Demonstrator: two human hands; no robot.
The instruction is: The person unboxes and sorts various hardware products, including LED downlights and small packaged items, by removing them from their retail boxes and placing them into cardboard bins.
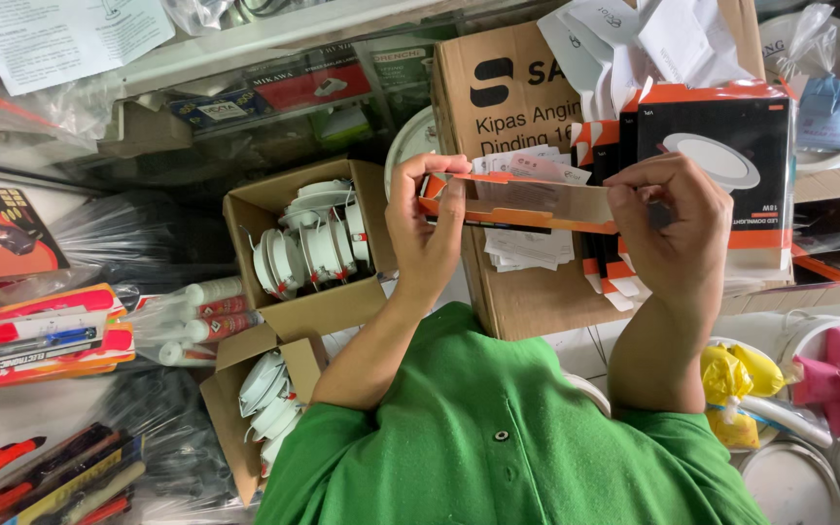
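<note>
While the flat orange-edged carton (537, 202) hung in the air between both hands, just in front of the big brown cardboard box (507, 292), each grip was clenched on one end of it. The left hand (427, 222) pinched the left end with its fingers curled over the top edge. The right hand (671, 231) clamped the right end, apparently so the sleeve could be pressed open. More flat cartons (721, 126) stood stacked at the far right. An open box of white round lamps (311, 243) sat to the left, within easy reach.
</note>
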